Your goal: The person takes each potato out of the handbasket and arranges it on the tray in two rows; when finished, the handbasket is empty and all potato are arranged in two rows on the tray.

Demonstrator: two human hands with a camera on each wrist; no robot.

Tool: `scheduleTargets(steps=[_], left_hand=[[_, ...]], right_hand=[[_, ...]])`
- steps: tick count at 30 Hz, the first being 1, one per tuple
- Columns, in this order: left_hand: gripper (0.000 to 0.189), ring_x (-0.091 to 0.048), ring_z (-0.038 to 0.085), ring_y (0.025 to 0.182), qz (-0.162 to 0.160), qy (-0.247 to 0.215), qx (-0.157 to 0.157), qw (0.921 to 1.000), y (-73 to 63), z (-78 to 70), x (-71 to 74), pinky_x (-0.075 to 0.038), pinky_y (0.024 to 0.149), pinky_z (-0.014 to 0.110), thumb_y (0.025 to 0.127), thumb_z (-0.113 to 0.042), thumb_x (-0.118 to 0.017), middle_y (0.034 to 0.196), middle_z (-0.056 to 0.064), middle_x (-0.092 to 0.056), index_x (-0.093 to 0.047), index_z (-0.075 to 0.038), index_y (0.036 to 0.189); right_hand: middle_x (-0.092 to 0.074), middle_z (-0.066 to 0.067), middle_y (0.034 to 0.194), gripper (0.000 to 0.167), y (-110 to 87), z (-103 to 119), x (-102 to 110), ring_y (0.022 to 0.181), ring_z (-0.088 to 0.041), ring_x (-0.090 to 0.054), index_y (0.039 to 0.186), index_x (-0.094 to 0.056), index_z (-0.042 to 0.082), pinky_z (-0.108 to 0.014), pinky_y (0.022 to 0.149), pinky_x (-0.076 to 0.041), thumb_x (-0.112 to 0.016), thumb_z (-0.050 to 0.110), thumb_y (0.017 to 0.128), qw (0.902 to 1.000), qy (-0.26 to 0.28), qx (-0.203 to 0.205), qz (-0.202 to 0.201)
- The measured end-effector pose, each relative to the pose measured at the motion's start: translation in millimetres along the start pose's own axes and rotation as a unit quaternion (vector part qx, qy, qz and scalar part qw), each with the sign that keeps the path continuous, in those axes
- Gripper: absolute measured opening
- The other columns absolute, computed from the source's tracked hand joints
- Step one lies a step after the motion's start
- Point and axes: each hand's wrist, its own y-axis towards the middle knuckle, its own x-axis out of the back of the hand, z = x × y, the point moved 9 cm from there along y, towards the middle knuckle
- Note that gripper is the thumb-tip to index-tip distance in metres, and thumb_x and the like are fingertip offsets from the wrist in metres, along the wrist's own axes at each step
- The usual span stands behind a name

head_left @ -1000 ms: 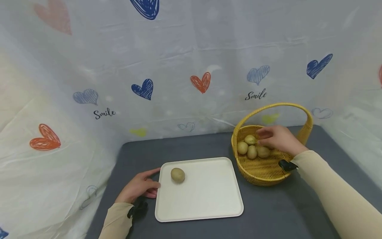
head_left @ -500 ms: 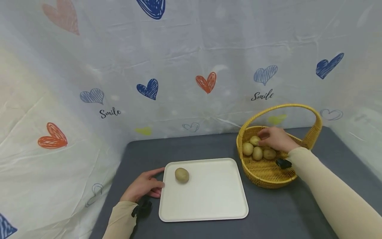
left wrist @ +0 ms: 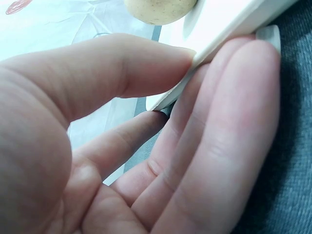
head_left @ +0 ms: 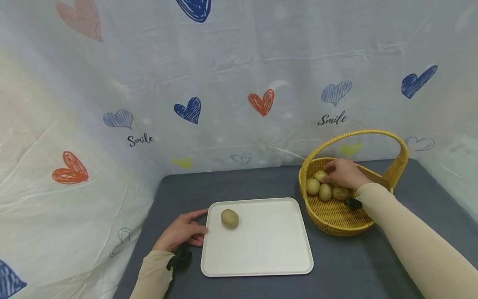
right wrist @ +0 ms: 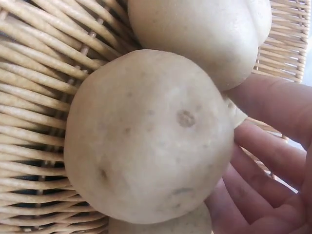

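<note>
My left hand (head_left: 183, 230) holds the left edge of a white rectangular tray (head_left: 261, 243). In the left wrist view its thumb presses the rim (left wrist: 209, 51) from above, with curled fingers below. One potato (head_left: 229, 219) lies on the tray near its upper left corner. Inside a yellow wicker basket, my right hand (head_left: 347, 173) pinches the rearmost potato (head_left: 320, 176) with thumb and fingers. Several other potatoes (head_left: 325, 192) lie beside it. In the right wrist view a nearer potato (right wrist: 151, 136) hides most of the fingertips and of the held potato.
The basket (head_left: 341, 229) stands right of the tray, its tall arched handle (head_left: 358, 132) rising over the right hand. A dark grey tabletop (head_left: 228, 182) lies beneath everything. Behind it hangs a pale curtain (head_left: 216, 54) printed with hearts.
The right hand has come down and closed its fingers on the rearmost potato. The head view has turned slightly left, shifting the scene rightward. The left hand stays at the tray edge.
</note>
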Motion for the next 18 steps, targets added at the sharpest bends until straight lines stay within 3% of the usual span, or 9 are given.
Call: scheduleTargets(steps=[11,18], left_hand=[[0.084,-0.078,0.02,0.072,0.002,0.001,-0.003,1.0,0.1,-1.3,-3.2,-0.069,0.069,0.04,0.092,-0.013,-0.084,0.083,0.013,-0.078,-0.045,-0.014,0.166],[0.084,-0.076,0.018,0.068,0.001,0.0,-0.003,1.0,-0.2,1.2,-0.4,-0.069,0.068,0.04,0.091,-0.011,-0.083,0.08,0.012,-0.077,-0.045,-0.013,0.166]], right_hand=[[-0.077,-0.025,0.123,0.049,0.3,1.1,5.1,0.114,-0.046,-0.071,0.129,-0.075,-0.005,-0.062,0.099,-0.058,-0.083,0.027,0.094,0.9999,-0.009,0.002,-0.014],[-0.075,-0.025,0.129,0.049,-19.1,13.1,21.4,0.123,-0.051,-0.066,0.131,-0.075,-0.003,-0.066,0.104,-0.054,-0.083,0.03,0.095,0.9993,-0.003,0.002,-0.038]])
